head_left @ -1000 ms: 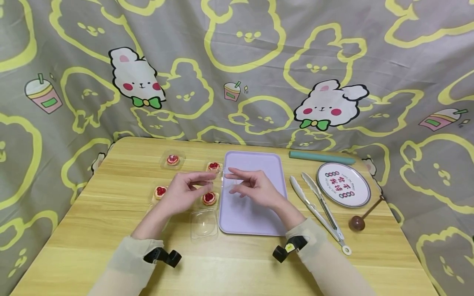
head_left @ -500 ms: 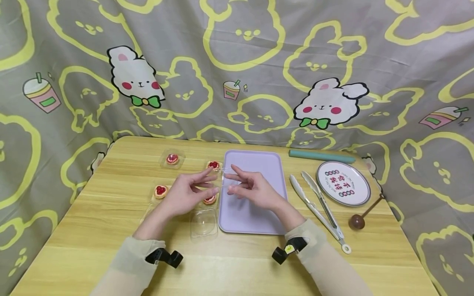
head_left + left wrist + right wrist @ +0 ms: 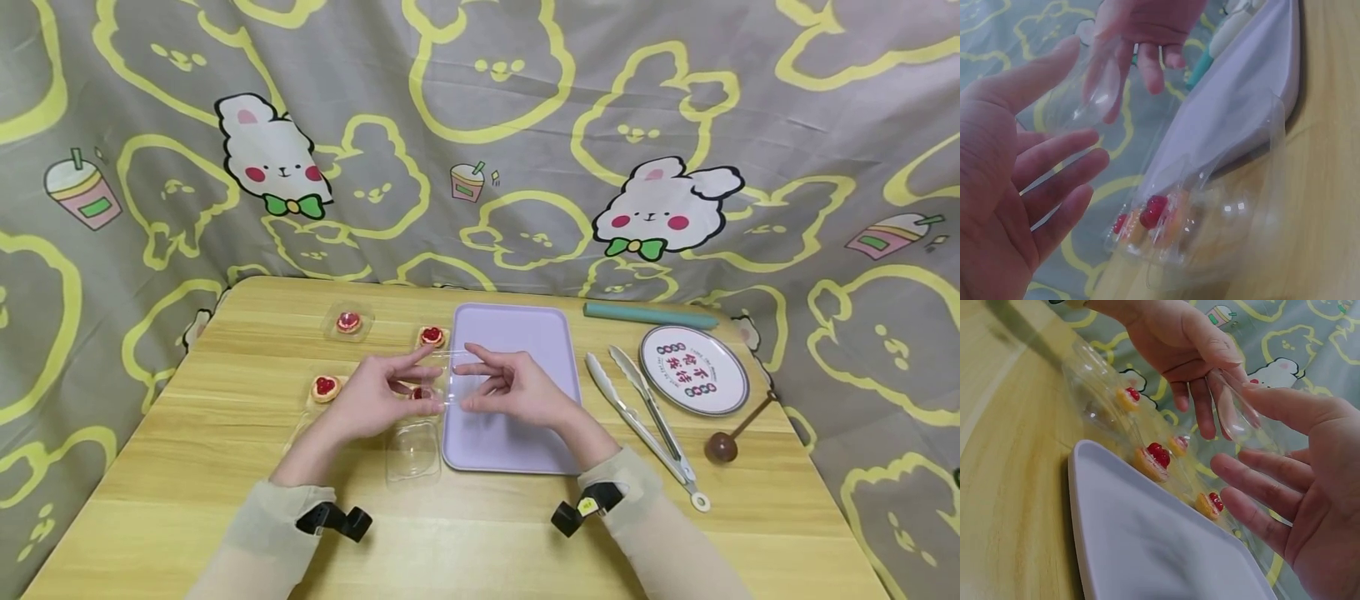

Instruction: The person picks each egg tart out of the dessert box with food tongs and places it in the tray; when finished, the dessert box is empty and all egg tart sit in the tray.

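My left hand (image 3: 375, 392) and right hand (image 3: 517, 387) face each other above the left edge of a lilac tray (image 3: 510, 450). Between them they hold a clear domed plastic lid (image 3: 1244, 415), thumb and fingers of each hand at its opposite sides. The lid (image 3: 1094, 94) also shows clearly in the left wrist view. Below the hands stands a tart (image 3: 418, 394) with red fruit, partly covered by the left hand's fingers. In front of it on the table lies an opened clear plastic container half (image 3: 412, 450).
More red-topped tarts sit in clear packs: one at the back left (image 3: 348, 322), one by the tray's corner (image 3: 432, 337), one left of the hand (image 3: 326, 388). To the right lie tongs (image 3: 652, 425), a printed plate (image 3: 693, 392), a green rod (image 3: 648, 316) and a brown ball-ended stick (image 3: 722, 447).
Both hands stay over the tray's left edge. The fingers have shifted on the lid, and it has dipped slightly and tilted so that more of its surface shows.
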`<state>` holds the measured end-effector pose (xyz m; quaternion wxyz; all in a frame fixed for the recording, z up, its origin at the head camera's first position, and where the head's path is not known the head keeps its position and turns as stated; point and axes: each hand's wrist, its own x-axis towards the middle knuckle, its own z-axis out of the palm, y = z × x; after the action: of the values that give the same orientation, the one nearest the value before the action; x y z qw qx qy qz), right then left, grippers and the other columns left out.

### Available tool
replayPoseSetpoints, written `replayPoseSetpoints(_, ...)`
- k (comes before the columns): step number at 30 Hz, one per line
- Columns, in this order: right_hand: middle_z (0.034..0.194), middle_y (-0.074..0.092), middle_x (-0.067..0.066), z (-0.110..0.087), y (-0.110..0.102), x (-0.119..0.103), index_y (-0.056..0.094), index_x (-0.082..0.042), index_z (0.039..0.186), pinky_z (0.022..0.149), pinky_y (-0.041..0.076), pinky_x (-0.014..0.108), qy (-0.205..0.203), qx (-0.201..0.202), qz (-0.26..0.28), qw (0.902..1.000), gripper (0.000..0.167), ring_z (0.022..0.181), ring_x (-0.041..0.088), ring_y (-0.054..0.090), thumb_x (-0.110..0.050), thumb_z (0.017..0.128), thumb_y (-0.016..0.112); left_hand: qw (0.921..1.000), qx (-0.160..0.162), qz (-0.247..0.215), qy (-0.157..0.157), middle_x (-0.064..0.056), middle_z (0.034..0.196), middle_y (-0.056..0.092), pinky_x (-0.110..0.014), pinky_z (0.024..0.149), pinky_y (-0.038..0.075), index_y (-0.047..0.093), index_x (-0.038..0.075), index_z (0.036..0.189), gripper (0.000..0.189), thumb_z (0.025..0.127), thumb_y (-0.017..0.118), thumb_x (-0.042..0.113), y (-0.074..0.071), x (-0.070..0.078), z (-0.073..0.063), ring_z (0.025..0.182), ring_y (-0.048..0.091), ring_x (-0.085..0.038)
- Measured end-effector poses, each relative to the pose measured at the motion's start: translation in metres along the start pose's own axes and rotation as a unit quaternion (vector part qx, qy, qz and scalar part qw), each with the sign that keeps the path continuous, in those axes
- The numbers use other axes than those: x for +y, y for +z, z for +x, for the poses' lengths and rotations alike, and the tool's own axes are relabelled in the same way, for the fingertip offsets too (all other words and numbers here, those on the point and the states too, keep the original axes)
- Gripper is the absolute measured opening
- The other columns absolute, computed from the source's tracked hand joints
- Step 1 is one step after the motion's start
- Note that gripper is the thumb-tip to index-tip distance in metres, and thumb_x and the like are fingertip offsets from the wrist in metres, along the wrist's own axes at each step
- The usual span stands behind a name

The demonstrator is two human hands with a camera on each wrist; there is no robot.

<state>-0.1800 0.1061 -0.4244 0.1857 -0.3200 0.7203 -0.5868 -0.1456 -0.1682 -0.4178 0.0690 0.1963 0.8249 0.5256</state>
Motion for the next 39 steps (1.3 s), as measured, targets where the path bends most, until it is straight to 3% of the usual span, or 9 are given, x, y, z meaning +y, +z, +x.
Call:
replayPoseSetpoints(5,0.138,0.066,0.024,-0.004,0.002,-0.008,0.038,-0.001,0.162,0.085,0.063,0.038,-0.001,0.003,-0.006,1.0000,0.089,0.092,0.030,0.078,-0.001,0.087,0.087,1.0000,-0.001,0.000,0.006,-0.010,0.126,0.075,-0.054,0.095,0.059,0.052,0.016,0.157,0.091,0.080,0.096,0.030,-0.001,0.006,-0.005,0.109,0.074,-0.027)
replayPoseSetpoints(13,0.129,0.074,0.006,-0.016,0.007,-0.026,0.046,-0.003,0.159,0.080,0.063,0.036,0.000,0.018,-0.049,0.9986,0.090,0.088,0.025,0.076,-0.009,0.082,0.094,0.9996,0.007,0.011,0.026,-0.003,0.121,0.077,-0.050,0.091,0.061,0.054,0.018,0.156,0.092,0.077,0.098,0.031,0.000,0.017,-0.019,0.108,0.074,-0.029)
replayPoseSetpoints(19,0.128,0.075,0.008,-0.032,0.025,-0.028,0.048,-0.003,0.158,0.076,0.063,0.035,0.009,0.001,-0.040,0.9991,0.090,0.086,0.025,0.076,-0.011,0.081,0.095,0.9987,0.001,0.045,0.025,-0.002,0.121,0.077,-0.039,0.090,0.061,0.059,0.014,0.153,0.091,0.074,0.099,0.038,0.002,0.020,-0.042,0.108,0.075,-0.022)
replayPoseSetpoints(25,0.124,0.076,0.010,-0.047,0.045,-0.023,0.048,0.004,0.155,0.073,0.064,0.036,0.012,-0.013,-0.032,0.9993,0.089,0.083,0.023,0.076,-0.012,0.081,0.095,0.9975,-0.020,0.066,0.015,0.005,0.121,0.077,-0.034,0.088,0.059,0.060,0.015,0.152,0.094,0.073,0.097,0.049,0.007,0.018,-0.066,0.107,0.074,-0.016)
replayPoseSetpoints(32,0.113,0.077,0.015,-0.064,0.068,-0.018,0.054,0.007,0.149,0.068,0.064,0.033,0.024,-0.038,-0.042,0.9981,0.087,0.079,0.017,0.075,-0.013,0.077,0.098,0.9980,-0.042,0.048,0.000,-0.003,0.115,0.079,-0.038,0.085,0.062,0.060,0.007,0.150,0.097,0.071,0.097,0.049,0.018,0.005,-0.100,0.101,0.075,-0.020)
replayPoseSetpoints(39,0.110,0.078,0.010,-0.076,0.086,-0.012,0.058,0.007,0.145,0.066,0.063,0.030,0.030,-0.061,-0.059,0.9959,0.085,0.077,0.017,0.075,-0.017,0.075,0.099,0.9982,-0.050,0.026,-0.017,0.000,0.108,0.080,-0.035,0.087,0.061,0.061,0.001,0.147,0.098,0.069,0.097,0.050,0.030,0.000,-0.127,0.098,0.075,-0.018)
